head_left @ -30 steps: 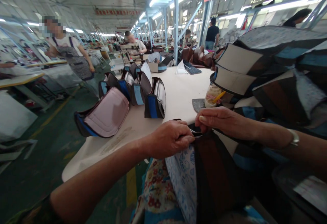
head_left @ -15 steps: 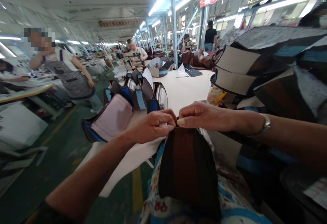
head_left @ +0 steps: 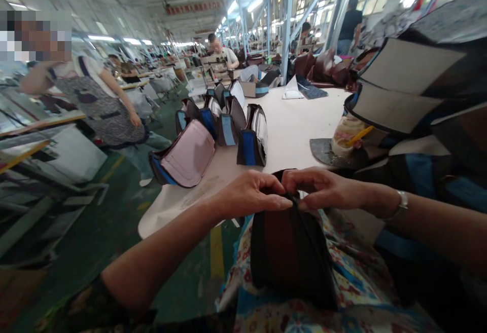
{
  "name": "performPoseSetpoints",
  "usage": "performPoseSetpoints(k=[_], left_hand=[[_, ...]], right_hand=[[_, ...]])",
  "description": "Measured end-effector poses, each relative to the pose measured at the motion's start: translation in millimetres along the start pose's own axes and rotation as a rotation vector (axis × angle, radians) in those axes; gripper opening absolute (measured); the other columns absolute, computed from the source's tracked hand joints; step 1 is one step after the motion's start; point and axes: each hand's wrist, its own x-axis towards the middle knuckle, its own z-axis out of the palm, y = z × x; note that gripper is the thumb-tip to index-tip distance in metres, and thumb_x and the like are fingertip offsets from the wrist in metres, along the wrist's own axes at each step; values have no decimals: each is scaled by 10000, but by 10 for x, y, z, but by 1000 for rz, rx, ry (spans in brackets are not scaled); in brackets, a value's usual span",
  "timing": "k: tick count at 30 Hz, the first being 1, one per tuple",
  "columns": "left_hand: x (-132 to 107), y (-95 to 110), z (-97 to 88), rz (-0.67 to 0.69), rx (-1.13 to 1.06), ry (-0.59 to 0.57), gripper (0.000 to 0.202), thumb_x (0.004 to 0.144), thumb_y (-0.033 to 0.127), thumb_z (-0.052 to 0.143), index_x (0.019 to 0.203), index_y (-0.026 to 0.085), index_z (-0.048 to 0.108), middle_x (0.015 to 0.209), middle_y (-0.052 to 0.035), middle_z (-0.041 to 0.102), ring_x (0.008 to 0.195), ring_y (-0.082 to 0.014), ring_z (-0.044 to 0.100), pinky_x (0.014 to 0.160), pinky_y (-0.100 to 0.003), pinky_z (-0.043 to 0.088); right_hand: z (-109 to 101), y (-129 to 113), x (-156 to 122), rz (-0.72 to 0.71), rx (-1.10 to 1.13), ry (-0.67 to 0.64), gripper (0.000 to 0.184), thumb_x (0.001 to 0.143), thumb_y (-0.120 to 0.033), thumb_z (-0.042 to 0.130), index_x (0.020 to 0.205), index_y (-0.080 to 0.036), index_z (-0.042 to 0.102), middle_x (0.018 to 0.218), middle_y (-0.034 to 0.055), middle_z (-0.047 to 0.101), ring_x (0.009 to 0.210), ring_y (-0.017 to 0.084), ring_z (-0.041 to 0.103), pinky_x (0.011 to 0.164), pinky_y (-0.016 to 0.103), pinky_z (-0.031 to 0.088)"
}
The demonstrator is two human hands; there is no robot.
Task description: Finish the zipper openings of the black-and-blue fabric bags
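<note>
On my lap, over a flowered apron [head_left: 365, 267], stands a dark bag piece [head_left: 281, 252] with a brown stripe down its middle. My left hand [head_left: 258, 191] pinches its top edge between thumb and fingers. Close beside it, my right hand [head_left: 323, 189] grips the same edge, thumb below and fingers curled over. The two hands' fingertips almost meet. What lies right between the fingertips is partly hidden.
Several sewn bag pieces [head_left: 253, 138] stand on the pale table [head_left: 292, 125] ahead. A jar [head_left: 342, 138] with a yellow-handled tool sits on a dark board. More bag pieces [head_left: 407, 84] pile up at right. A person in an apron [head_left: 102, 105] stands at left.
My view has turned, and surroundings sit differently in it. My hands have shifted along the bag piece's top edge, with thumbs now lower and fingers more curled over.
</note>
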Motion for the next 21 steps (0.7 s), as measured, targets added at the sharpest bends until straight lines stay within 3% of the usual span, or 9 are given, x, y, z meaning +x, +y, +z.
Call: performPoseSetpoints(k=[7,11,15,21], left_hand=[[154,-72,93,-34,-159,55,216,719,303,701,789,100,681,649,27,520,600,-91,397,547,-241,263],[165,-50,90,-36,-141,30,174,732,262,673,823,113,680,653,39,501,591,-86,368,533,-241,248],[176,-47,104,-41,-87,41,115,731,221,643,786,122,665,647,42,486,583,-83,356,525,-242,242],[167,-34,118,-46,-115,-1,208,764,333,678,782,130,638,628,50,452,573,-80,337,509,-231,229]], right_hand=[[-46,36,-16,3,154,14,233,811,-324,669,900,-125,585,840,11,503,763,121,442,658,229,374],[-59,35,-5,40,182,21,300,795,-376,709,878,-118,578,765,-13,494,674,97,425,573,212,336],[-73,35,4,71,161,32,255,782,-318,727,825,-117,577,710,-33,470,624,80,394,530,207,284],[-94,101,-13,-45,176,12,221,830,-289,702,807,-100,590,751,-15,494,666,86,412,587,220,314]])
